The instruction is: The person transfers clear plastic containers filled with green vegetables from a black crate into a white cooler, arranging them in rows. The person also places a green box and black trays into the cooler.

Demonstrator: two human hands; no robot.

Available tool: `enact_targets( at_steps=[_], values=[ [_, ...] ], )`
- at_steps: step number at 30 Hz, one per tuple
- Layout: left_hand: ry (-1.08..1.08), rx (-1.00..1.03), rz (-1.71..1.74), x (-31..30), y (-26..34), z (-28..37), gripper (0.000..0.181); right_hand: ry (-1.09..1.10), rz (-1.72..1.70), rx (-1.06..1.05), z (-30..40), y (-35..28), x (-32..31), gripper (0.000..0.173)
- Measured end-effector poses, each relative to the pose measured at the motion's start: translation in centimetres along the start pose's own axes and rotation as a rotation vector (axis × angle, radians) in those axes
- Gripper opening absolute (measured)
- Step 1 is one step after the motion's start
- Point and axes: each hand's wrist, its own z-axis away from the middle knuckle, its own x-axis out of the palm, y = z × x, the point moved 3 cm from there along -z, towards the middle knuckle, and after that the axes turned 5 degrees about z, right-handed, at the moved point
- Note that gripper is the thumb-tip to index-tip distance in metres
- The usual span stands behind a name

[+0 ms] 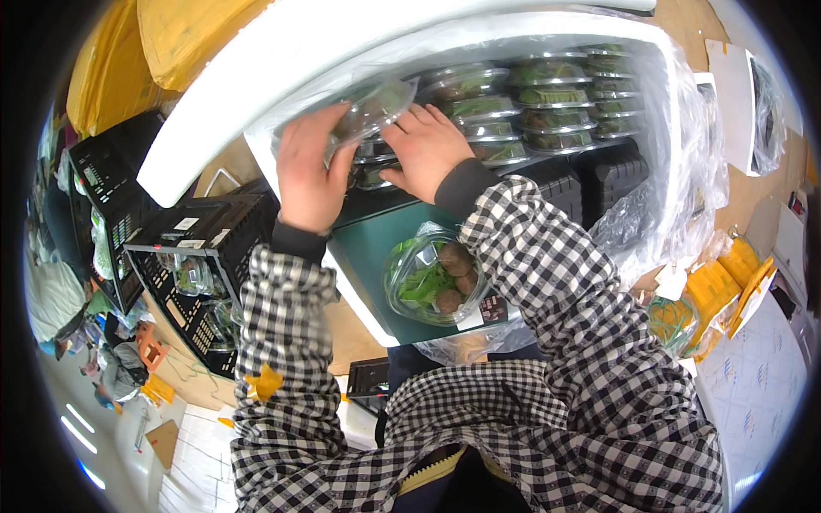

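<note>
Between my left hand (313,170) and my right hand (428,144) is a clear plastic clamshell container (378,110), gripped at its sides and tilted. It is over the left end of a white foam box (667,96) lined with clear plastic film. Stacked clamshells of greens (551,96) fill the back and right of the box. A few more clamshells lie under my hands, partly hidden. Nearer to me, another clamshell (436,276) with leafy greens and round brown items rests on a dark green panel (365,250) at the box's front.
Black plastic crates (205,224) holding packed clamshells stand to my left. Yellow-wrapped boxes (192,38) are at the upper left, and yellow-taped pieces (718,276) lie at the right. Loose plastic film (632,221) hangs over the box's right edge. Several people (122,359) are farther left.
</note>
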Motion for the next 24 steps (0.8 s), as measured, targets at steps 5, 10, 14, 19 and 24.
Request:
enact_targets(
  at_steps=[5, 10, 14, 19, 24],
  values=[
    [-0.008, 0.15, -0.392, 3.6, -2.3, -0.7, 0.032, 0.085, -0.07, 0.03, 1.4, -0.6, -1.0, 0.052],
    [-0.145, 0.07, -0.606, 5.0, -2.1, -1.7, 0.026, 0.087, -0.138, 0.071, 3.0, -0.6, -2.4, 0.049],
    [-0.363, -0.148, -0.532, 6.2, -5.0, -2.4, 0.022, 0.014, -0.201, 0.085, 2.1, -0.5, -1.7, 0.056],
    [0.267, -0.12, -0.293, 0.4, -0.5, 3.7, 0.03, -0.102, -0.042, 0.149, 0.6, 0.1, -1.3, 0.068],
    [0.43, -0.647, 0.182, 2.0, -3.2, 12.7, 0.05, -0.235, -0.027, 0.073, 0.2, -0.2, -1.6, 0.066]
  ],
)
